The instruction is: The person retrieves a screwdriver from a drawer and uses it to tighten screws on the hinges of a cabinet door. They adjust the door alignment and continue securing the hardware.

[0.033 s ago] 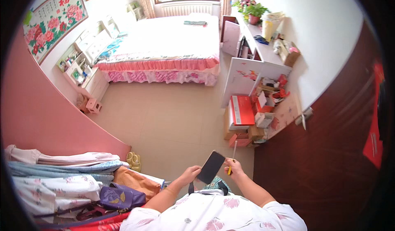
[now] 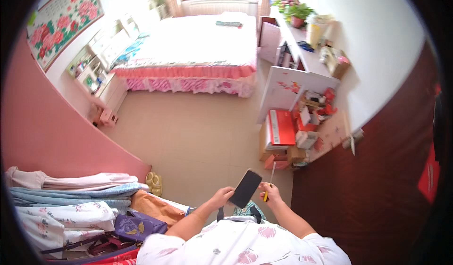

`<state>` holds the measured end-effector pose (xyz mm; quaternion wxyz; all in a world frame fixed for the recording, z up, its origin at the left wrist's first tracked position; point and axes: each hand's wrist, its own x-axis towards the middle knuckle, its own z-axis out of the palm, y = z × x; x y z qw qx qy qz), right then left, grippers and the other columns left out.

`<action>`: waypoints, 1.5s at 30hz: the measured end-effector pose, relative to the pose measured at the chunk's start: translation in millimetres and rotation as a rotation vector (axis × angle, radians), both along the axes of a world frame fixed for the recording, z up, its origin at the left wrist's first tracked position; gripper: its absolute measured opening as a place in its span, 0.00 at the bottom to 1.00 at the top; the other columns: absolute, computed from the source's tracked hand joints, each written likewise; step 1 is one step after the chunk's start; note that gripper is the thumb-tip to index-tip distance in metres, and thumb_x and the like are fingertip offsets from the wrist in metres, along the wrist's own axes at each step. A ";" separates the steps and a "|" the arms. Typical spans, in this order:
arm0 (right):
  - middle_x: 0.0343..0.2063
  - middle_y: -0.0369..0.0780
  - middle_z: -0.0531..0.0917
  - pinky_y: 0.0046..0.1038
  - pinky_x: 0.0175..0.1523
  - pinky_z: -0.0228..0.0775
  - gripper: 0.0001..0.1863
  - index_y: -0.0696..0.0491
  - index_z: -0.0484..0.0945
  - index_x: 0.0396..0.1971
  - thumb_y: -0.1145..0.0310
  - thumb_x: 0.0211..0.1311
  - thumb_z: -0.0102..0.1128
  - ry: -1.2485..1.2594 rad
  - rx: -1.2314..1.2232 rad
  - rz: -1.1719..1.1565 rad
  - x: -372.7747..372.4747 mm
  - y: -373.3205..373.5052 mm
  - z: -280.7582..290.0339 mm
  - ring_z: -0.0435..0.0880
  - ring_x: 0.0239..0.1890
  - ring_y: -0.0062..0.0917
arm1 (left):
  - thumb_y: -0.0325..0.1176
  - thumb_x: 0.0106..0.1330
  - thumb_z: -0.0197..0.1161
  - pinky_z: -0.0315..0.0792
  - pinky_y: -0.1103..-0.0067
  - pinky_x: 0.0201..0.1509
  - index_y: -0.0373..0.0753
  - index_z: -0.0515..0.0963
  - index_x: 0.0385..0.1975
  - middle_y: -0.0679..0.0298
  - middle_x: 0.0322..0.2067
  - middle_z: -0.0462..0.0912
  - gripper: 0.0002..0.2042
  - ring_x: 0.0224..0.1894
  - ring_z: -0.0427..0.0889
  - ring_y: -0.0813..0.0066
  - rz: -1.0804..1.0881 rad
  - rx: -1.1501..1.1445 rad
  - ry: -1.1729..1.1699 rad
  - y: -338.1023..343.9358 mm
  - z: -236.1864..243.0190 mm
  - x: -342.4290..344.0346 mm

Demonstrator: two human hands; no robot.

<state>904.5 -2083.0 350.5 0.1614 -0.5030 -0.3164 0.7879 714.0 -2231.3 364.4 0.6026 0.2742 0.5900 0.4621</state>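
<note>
A dark-screened smartphone (image 2: 247, 189) is tilted in front of my body. My left hand (image 2: 222, 197) is closed on its left edge. By its right edge is my right hand (image 2: 272, 192), with fingers wrapped round a screwdriver (image 2: 265, 197). The tool's yellow and black handle shows below the fingers, and a thin pale shaft points up and away from me. Whether my right fingertips touch the phone I cannot tell. Below the phone, a teal patterned bag (image 2: 250, 210) with dark straps hangs against my front, partly hidden.
Clothes (image 2: 66, 196) and a purple bag (image 2: 141, 226) are at lower left, with yellow slippers (image 2: 154, 183) beyond. Right of the tiled floor (image 2: 184, 128) stand a red box (image 2: 282, 127), an open-doored cabinet (image 2: 278, 93) and a dark brown door (image 2: 358, 199). A bed (image 2: 188, 48) lies ahead.
The whole view has shifted slightly, with the bed and cabinet a little further right. Both hands keep their holds; the phone and screwdriver sit slightly further right in the picture.
</note>
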 end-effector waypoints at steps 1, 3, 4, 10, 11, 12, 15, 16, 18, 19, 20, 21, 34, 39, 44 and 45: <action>0.23 0.34 0.73 0.24 0.20 0.68 0.12 0.52 0.71 0.39 0.64 0.57 0.55 -0.005 0.011 0.001 -9.5 15.0 -3.7 0.72 0.16 0.19 | 0.33 0.65 0.46 0.77 0.78 0.30 0.30 0.71 0.42 0.62 0.34 0.75 0.13 0.33 0.76 0.75 -0.018 0.015 -0.021 28.9 -9.8 -14.6; 0.23 0.36 0.75 0.24 0.20 0.69 0.10 0.53 0.69 0.36 0.65 0.57 0.54 0.129 -0.004 0.039 -29.1 45.2 -8.3 0.73 0.16 0.21 | 0.33 0.65 0.45 0.78 0.77 0.31 0.31 0.70 0.42 0.61 0.35 0.74 0.13 0.35 0.76 0.75 0.012 0.039 0.015 87.2 -6.0 -37.8; 0.23 0.36 0.75 0.23 0.20 0.69 0.10 0.54 0.69 0.35 0.66 0.57 0.54 0.174 -0.001 0.066 -46.9 64.3 -24.1 0.74 0.16 0.21 | 0.33 0.65 0.45 0.78 0.77 0.31 0.31 0.70 0.42 0.61 0.35 0.74 0.13 0.36 0.76 0.74 0.010 0.065 0.034 112.0 -3.4 -46.3; 0.16 0.35 0.74 0.22 0.22 0.72 0.04 0.53 0.67 0.28 0.70 0.58 0.52 0.203 -0.097 0.206 -151.7 185.3 5.6 0.78 0.18 0.20 | 0.33 0.65 0.44 0.78 0.77 0.34 0.31 0.69 0.43 0.61 0.36 0.74 0.13 0.37 0.77 0.73 0.247 -0.054 -0.134 230.1 -3.3 -129.3; 0.16 0.35 0.74 0.22 0.21 0.70 0.04 0.53 0.67 0.27 0.70 0.58 0.52 0.227 -0.120 0.210 -163.5 204.4 11.1 0.77 0.17 0.19 | 0.33 0.66 0.44 0.78 0.77 0.34 0.31 0.69 0.43 0.61 0.36 0.74 0.13 0.37 0.77 0.74 0.262 -0.065 -0.132 246.5 0.0 -140.7; 0.16 0.35 0.73 0.21 0.20 0.69 0.05 0.52 0.67 0.27 0.70 0.57 0.53 0.246 -0.090 0.170 -175.9 221.7 8.5 0.76 0.16 0.19 | 0.32 0.66 0.43 0.77 0.77 0.36 0.32 0.68 0.45 0.61 0.37 0.74 0.13 0.37 0.77 0.73 0.183 -0.033 0.002 267.2 -10.6 -157.7; 0.14 0.33 0.71 0.21 0.18 0.68 0.05 0.50 0.67 0.27 0.71 0.54 0.55 0.221 -0.052 -0.093 -202.0 281.5 12.2 0.73 0.14 0.18 | 0.34 0.67 0.43 0.76 0.77 0.35 0.33 0.64 0.49 0.60 0.39 0.74 0.15 0.38 0.77 0.71 0.161 -0.038 -0.171 330.9 11.6 -188.8; 0.14 0.32 0.70 0.21 0.18 0.67 0.06 0.50 0.67 0.26 0.71 0.53 0.55 0.199 -0.046 -0.200 -210.9 305.6 15.6 0.72 0.14 0.17 | 0.36 0.67 0.44 0.75 0.77 0.33 0.36 0.60 0.52 0.58 0.42 0.75 0.17 0.39 0.78 0.69 0.212 -0.041 -0.237 349.8 16.8 -203.6; 0.15 0.32 0.69 0.23 0.14 0.66 0.07 0.49 0.67 0.25 0.73 0.48 0.56 0.183 0.117 -0.462 -211.2 376.5 -0.7 0.69 0.10 0.18 | 0.37 0.66 0.45 0.74 0.78 0.32 0.38 0.59 0.53 0.57 0.43 0.75 0.18 0.37 0.78 0.69 0.317 -0.091 -0.137 373.7 9.9 -250.0; 0.17 0.31 0.68 0.17 0.13 0.61 0.07 0.47 0.67 0.22 0.72 0.47 0.56 0.155 0.229 -0.594 -215.0 414.3 19.9 0.67 0.13 0.15 | 0.37 0.66 0.45 0.73 0.79 0.31 0.39 0.59 0.54 0.57 0.43 0.75 0.18 0.37 0.79 0.69 0.383 -0.119 -0.083 377.5 1.0 -278.9; 0.15 0.31 0.68 0.18 0.12 0.60 0.06 0.48 0.68 0.22 0.71 0.47 0.56 0.052 0.369 -0.738 -202.7 464.6 10.1 0.67 0.10 0.16 | 0.37 0.66 0.46 0.73 0.79 0.30 0.39 0.60 0.52 0.57 0.42 0.75 0.17 0.35 0.79 0.70 0.410 -0.215 -0.040 378.0 -12.5 -309.0; 0.13 0.31 0.68 0.19 0.11 0.60 0.05 0.49 0.68 0.22 0.69 0.48 0.56 -0.081 0.509 -0.874 -189.0 514.5 3.2 0.66 0.08 0.17 | 0.36 0.66 0.46 0.73 0.80 0.30 0.39 0.62 0.51 0.58 0.41 0.75 0.16 0.33 0.79 0.70 0.431 -0.311 0.005 375.4 -32.7 -340.5; 0.32 0.35 0.77 0.19 0.23 0.65 0.13 0.52 0.71 0.40 0.65 0.56 0.55 -0.290 0.522 -1.322 -107.6 788.4 18.1 0.78 0.25 0.19 | 0.30 0.58 0.49 0.61 0.83 0.12 0.35 0.70 0.33 0.65 0.18 0.70 0.07 0.14 0.69 0.78 0.250 -0.649 0.141 466.0 -126.0 -624.9; 0.23 0.33 0.74 0.12 0.18 0.61 0.10 0.52 0.72 0.39 0.69 0.57 0.54 -0.373 0.723 -1.107 -223.8 755.8 31.5 0.70 0.17 0.13 | 0.33 0.57 0.55 0.66 0.84 0.21 0.34 0.73 0.33 0.66 0.22 0.74 0.09 0.20 0.71 0.82 -0.019 -0.425 0.359 641.9 -139.3 -640.9; 0.18 0.33 0.69 0.16 0.16 0.61 0.08 0.52 0.68 0.37 0.73 0.57 0.51 0.163 0.352 -0.822 -356.6 737.3 39.5 0.65 0.13 0.13 | 0.32 0.59 0.56 0.69 0.85 0.32 0.33 0.72 0.41 0.65 0.30 0.76 0.13 0.30 0.74 0.81 -0.288 -0.164 0.262 845.7 -83.5 -545.1; 0.19 0.35 0.69 0.16 0.17 0.61 0.08 0.52 0.66 0.37 0.74 0.56 0.49 0.249 0.262 -0.853 -376.1 745.2 37.4 0.65 0.13 0.14 | 0.33 0.60 0.56 0.69 0.85 0.34 0.33 0.71 0.42 0.65 0.31 0.77 0.13 0.32 0.74 0.81 -0.354 -0.106 0.220 876.9 -71.9 -523.0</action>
